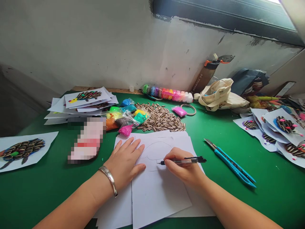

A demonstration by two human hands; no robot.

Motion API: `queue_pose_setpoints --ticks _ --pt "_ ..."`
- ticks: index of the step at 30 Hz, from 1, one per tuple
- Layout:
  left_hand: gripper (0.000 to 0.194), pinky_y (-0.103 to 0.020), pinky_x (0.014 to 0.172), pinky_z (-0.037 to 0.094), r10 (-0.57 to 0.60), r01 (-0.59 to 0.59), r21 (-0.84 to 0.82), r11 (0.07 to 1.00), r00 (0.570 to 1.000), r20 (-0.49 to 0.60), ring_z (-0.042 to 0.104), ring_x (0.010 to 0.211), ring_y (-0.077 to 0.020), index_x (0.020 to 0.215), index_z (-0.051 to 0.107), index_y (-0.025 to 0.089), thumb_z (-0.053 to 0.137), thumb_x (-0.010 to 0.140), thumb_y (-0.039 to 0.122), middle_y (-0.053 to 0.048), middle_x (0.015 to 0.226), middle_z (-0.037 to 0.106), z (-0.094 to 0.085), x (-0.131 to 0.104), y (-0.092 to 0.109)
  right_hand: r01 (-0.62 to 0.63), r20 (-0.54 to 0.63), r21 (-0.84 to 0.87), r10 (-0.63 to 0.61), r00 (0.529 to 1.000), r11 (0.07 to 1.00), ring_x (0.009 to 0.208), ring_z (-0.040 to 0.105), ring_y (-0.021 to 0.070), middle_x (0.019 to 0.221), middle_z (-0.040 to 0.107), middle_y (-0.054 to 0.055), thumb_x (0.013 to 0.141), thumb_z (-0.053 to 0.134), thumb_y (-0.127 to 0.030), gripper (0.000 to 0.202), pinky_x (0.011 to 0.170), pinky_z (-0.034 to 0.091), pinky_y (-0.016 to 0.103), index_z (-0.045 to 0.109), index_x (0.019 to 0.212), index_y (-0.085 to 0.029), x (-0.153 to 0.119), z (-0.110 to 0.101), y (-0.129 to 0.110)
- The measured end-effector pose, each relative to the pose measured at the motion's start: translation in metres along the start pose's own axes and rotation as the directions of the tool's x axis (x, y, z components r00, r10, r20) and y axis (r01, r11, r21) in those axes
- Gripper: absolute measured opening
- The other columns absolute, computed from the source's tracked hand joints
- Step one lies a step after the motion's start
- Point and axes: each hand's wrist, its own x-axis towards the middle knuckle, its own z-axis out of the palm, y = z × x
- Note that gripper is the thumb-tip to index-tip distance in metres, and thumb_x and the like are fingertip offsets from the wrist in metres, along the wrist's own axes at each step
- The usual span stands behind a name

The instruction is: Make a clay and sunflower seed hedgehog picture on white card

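Note:
My left hand (pixel 127 159) lies flat with fingers spread on the left part of the white paper (pixel 162 197), a silver bracelet (pixel 109 180) on its wrist. In my right hand (pixel 184 165) is a black pen (pixel 188 160), gripped between thumb and fingers. Its tip touches the sheet or sits just above it, beside thin drawn lines: a rounded outline with short lines below. More white sheets lie under this one. Behind them are a heap of striped sunflower seeds (pixel 162 117) and bags of coloured clay (pixel 126 117).
A blue utility knife (pixel 233 163) with its blade out lies right of the paper. Seed-decorated sheets are stacked at the left (pixel 88 95) and right (pixel 283 127). A bottle (pixel 205 76), a cloth bag (pixel 219 95) and a clay pack (pixel 168 93) stand or lie along the wall.

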Motion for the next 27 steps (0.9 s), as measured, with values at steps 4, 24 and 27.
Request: queue_pose_setpoints --ticks 4,24,27 --pt "0.054 -0.058 0.106 0.022 -0.003 0.003 0.01 1.0 1.0 0.01 0.024 0.135 -0.0324 0.132 0.045 0.024 0.05 0.083 0.043 -0.007 0.144 0.038 -0.002 0.001 0.001 0.021 0.009 -0.024 -0.021 1.0 0.999 0.069 0.055 0.0158 0.068 0.063 0.001 0.076 0.056 -0.014 0.011 0.066 0.042 0.029 0.064 0.07 -0.019 0.001 0.003 0.0" --pt "0.053 -0.057 0.107 0.022 -0.009 0.009 0.011 1.0 1.0 0.015 0.023 0.136 -0.0316 0.132 0.045 0.025 0.05 0.083 0.042 -0.007 0.144 0.038 -0.001 0.001 0.0 -0.049 -0.105 0.021 0.051 0.993 0.999 0.065 0.052 0.0141 0.067 0.058 0.0 0.079 0.052 -0.013 0.014 0.06 0.039 0.026 0.06 0.068 -0.018 0.0 -0.009 0.01" --pt "0.053 -0.058 0.107 0.022 -0.012 0.012 0.01 1.0 1.0 0.018 0.023 0.136 -0.0319 0.132 0.045 0.025 0.051 0.083 0.042 -0.007 0.144 0.038 -0.001 0.001 0.001 -0.046 -0.098 0.001 0.046 0.994 0.999 0.064 0.052 0.0139 0.067 0.058 0.0 0.078 0.052 -0.013 0.014 0.06 0.039 0.026 0.06 0.068 -0.018 0.0 -0.009 0.01"
